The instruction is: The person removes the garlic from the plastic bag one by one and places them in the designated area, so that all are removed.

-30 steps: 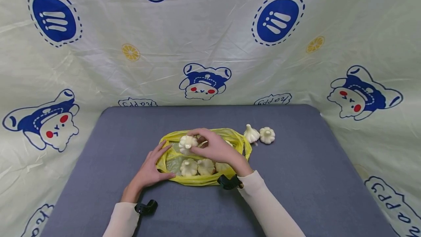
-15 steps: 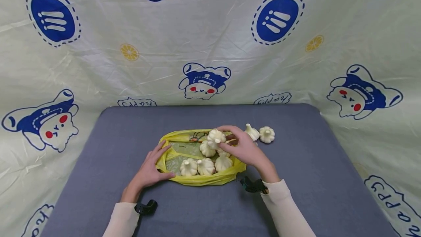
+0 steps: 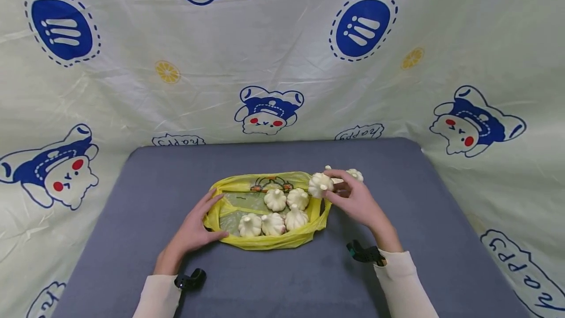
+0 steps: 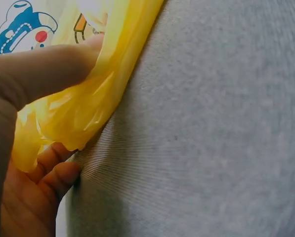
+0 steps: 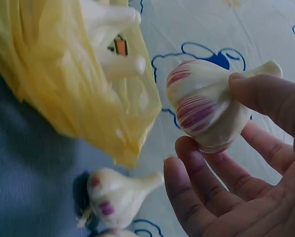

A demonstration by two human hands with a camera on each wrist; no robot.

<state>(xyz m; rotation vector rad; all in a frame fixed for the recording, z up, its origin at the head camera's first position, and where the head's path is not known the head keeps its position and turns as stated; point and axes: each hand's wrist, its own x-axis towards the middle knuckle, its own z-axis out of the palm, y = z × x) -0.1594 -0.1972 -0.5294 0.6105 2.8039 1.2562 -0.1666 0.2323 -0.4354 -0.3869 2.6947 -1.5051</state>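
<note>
Head view: yellow plastic bag lies open mid-table on the grey cloth-covered table, five garlic bulbs inside it. Left hand sits at the bag's left edge, thumb and fingers pinching the rim to keep the mouth spread. Right hand is just past the bag's right edge, fingers curled round one garlic bulb in hand, lifted off the cloth. Two loose garlic bulbs lie on the table right of the bag, partly hidden behind that hand. Cartoon-print backdrop behind the bag.

Left wrist view: thumb and curled fingers clamp a fold of the yellow film, right against the grey cloth. Firm grip, as far as I can tell.

Right wrist view: held bulb, purple-streaked, is pinched between thumb and fingertips, just right of the bag rim. A loose bulb lies below on the table.

Risks, my read: the grip is fingertip only, so the round bulb could slip and roll off across the cloth. Set down carelessly, it may knock the loose bulbs away. The thin film could slide or tear if the left hand pulls.
</note>
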